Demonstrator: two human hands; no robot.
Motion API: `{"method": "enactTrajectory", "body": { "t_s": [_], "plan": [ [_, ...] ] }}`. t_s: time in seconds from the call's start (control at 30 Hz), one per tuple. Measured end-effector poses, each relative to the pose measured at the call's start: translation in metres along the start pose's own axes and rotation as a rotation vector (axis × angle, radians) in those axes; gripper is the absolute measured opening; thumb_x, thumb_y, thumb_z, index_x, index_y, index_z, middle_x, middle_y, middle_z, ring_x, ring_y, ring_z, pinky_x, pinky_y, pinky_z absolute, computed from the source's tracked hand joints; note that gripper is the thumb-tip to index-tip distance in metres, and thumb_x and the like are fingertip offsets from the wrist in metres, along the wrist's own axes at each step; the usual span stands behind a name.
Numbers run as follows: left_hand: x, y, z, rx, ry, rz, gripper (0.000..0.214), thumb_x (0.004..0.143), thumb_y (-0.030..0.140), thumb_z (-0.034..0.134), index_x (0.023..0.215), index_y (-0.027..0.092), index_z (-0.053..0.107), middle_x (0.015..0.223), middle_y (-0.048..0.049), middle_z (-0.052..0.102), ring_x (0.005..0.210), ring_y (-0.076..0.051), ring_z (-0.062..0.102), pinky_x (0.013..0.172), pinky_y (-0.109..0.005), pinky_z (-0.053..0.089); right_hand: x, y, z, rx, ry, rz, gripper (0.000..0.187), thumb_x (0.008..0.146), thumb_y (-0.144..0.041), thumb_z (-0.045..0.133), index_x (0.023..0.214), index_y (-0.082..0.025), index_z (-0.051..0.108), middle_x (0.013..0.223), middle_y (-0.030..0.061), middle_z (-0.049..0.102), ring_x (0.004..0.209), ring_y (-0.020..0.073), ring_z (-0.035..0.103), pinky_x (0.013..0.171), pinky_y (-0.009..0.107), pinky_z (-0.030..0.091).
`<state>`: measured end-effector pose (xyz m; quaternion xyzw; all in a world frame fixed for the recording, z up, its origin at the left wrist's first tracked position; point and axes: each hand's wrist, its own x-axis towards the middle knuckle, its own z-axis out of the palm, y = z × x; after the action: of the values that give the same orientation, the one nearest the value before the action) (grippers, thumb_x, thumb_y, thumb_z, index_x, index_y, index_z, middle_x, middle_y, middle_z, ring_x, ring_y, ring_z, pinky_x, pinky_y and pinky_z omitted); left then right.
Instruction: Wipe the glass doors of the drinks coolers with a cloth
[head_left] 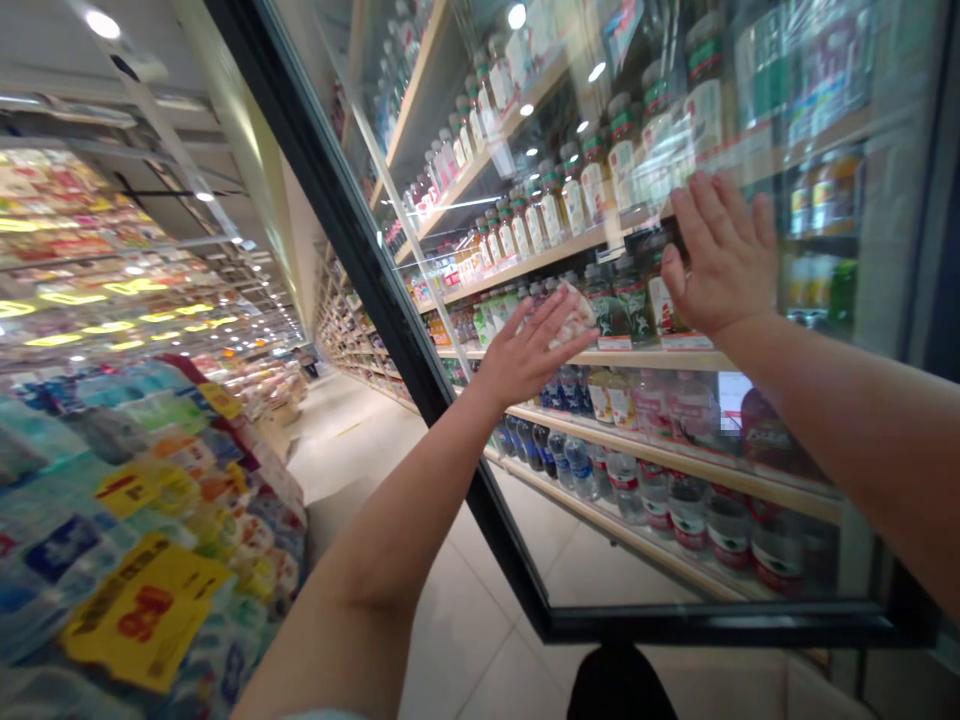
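My left hand point(532, 345) lies with outstretched fingers over a pale, pinkish patterned cloth point(576, 312), holding it flat to the glass door point(637, 570). Some of the cloth sticks out past the fingers; the rest is hidden under the hand. Higher and to the right, my right hand point(724, 255) is spread with its palm toward the same pane, apparently touching it. No object shows in that hand. The door has a black frame and stands tilted in view, with bottled drinks showing through it.
Beyond the glass, shelves point(660, 440) carry rows of bottles point(551, 215). At left, a stack of packaged drinks point(45, 440) bears a yellow price sign point(146, 612). Between them a tiled aisle floor point(360, 420) runs back. A dark knee or shoe point(619, 685) shows below the door.
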<state>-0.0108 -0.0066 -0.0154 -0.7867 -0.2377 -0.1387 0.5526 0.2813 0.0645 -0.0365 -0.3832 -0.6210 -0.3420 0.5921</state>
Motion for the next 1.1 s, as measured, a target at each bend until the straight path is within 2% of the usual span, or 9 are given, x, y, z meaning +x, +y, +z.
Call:
{"method": "enactTrajectory", "body": {
  "t_s": [0.2,0.4,0.47,0.6,0.67,0.8,0.87,1.0,1.1],
  "plan": [
    [0.009,-0.020,-0.003,0.059,0.245,-0.626,0.063,0.102,0.013,0.041,0.161,0.031,0.030,0.171,-0.0051,0.001,0.158,-0.029,0.003,0.128,-0.061,0.003,0.001,0.001,0.002,-0.011,0.005,-0.013,0.061,0.103,-0.041,0.035,0.162,-0.025,0.028,0.166,0.0047,0.030,0.155,0.0271,0.027,0.128,0.060,0.025],
    [0.002,0.008,-0.003,-0.049,-0.055,-0.034,0.069,0.098,0.023,0.059,0.159,0.042,0.032,0.170,0.0006,0.017,0.156,-0.020,0.016,0.131,-0.045,0.010,-0.001,0.000,-0.005,0.063,-0.012,-0.017,0.060,0.105,-0.040,0.030,0.164,-0.035,0.017,0.167,-0.0003,0.025,0.156,0.0271,0.024,0.129,0.061,0.021],
    [0.005,-0.008,-0.008,-0.011,0.026,-0.199,0.062,0.100,0.020,0.054,0.155,0.044,0.039,0.170,0.0033,0.016,0.156,-0.019,0.020,0.131,-0.045,0.006,-0.001,0.000,-0.005,0.063,-0.022,-0.009,0.061,0.104,-0.041,0.030,0.164,-0.035,0.018,0.168,-0.0009,0.024,0.156,0.0273,0.023,0.129,0.061,0.021],
    [0.009,-0.027,-0.008,0.083,0.249,-0.631,0.062,0.102,0.014,0.039,0.161,0.030,0.029,0.171,-0.0053,-0.003,0.158,-0.027,-0.004,0.127,-0.062,0.000,0.000,0.001,-0.003,0.004,-0.032,-0.003,0.063,0.102,-0.041,0.035,0.163,-0.027,0.025,0.167,0.0015,0.026,0.156,0.0261,0.024,0.129,0.059,0.023],
    [0.007,-0.013,-0.003,0.072,0.242,-0.568,0.066,0.101,0.014,0.044,0.162,0.032,0.026,0.171,-0.0017,-0.010,0.156,-0.027,-0.014,0.128,-0.060,0.006,0.001,0.003,0.000,-0.007,-0.019,-0.008,0.062,0.102,-0.041,0.036,0.162,-0.025,0.027,0.167,0.0028,0.028,0.156,0.0263,0.025,0.128,0.059,0.023],
    [0.003,0.013,-0.004,-0.035,-0.022,-0.071,0.073,0.099,0.020,0.054,0.162,0.040,0.021,0.171,0.0011,0.000,0.157,-0.024,-0.002,0.130,-0.052,0.006,0.000,0.006,0.003,0.028,-0.015,-0.012,0.063,0.102,-0.043,0.036,0.162,-0.028,0.025,0.167,0.0023,0.027,0.156,0.0288,0.024,0.128,0.062,0.022],
    [0.005,0.006,-0.011,-0.039,-0.022,-0.159,0.067,0.101,0.020,0.051,0.160,0.040,0.027,0.171,0.0019,0.009,0.158,-0.023,0.004,0.130,-0.051,-0.001,0.000,0.007,0.002,0.045,-0.033,-0.006,0.062,0.103,-0.043,0.034,0.162,-0.032,0.022,0.168,-0.0003,0.025,0.157,0.0279,0.022,0.129,0.060,0.020],
    [0.006,-0.010,-0.017,-0.043,0.172,-0.648,0.059,0.101,0.020,0.046,0.157,0.035,0.039,0.170,0.0021,0.013,0.157,-0.026,-0.008,0.127,-0.058,-0.012,0.001,0.006,-0.003,-0.017,-0.077,-0.003,0.064,0.102,-0.043,0.035,0.162,-0.023,0.025,0.168,0.0029,0.023,0.157,0.0284,0.021,0.128,0.061,0.021],
    [0.002,0.001,-0.006,-0.165,0.095,-0.493,0.058,0.100,0.020,0.043,0.156,0.035,0.040,0.169,0.0037,0.021,0.158,-0.024,-0.001,0.129,-0.057,-0.007,0.003,0.002,-0.008,-0.074,-0.122,0.016,0.062,0.104,-0.042,0.031,0.163,-0.024,0.021,0.169,0.0009,0.019,0.158,0.0239,0.017,0.130,0.057,0.020]
  ]
}}
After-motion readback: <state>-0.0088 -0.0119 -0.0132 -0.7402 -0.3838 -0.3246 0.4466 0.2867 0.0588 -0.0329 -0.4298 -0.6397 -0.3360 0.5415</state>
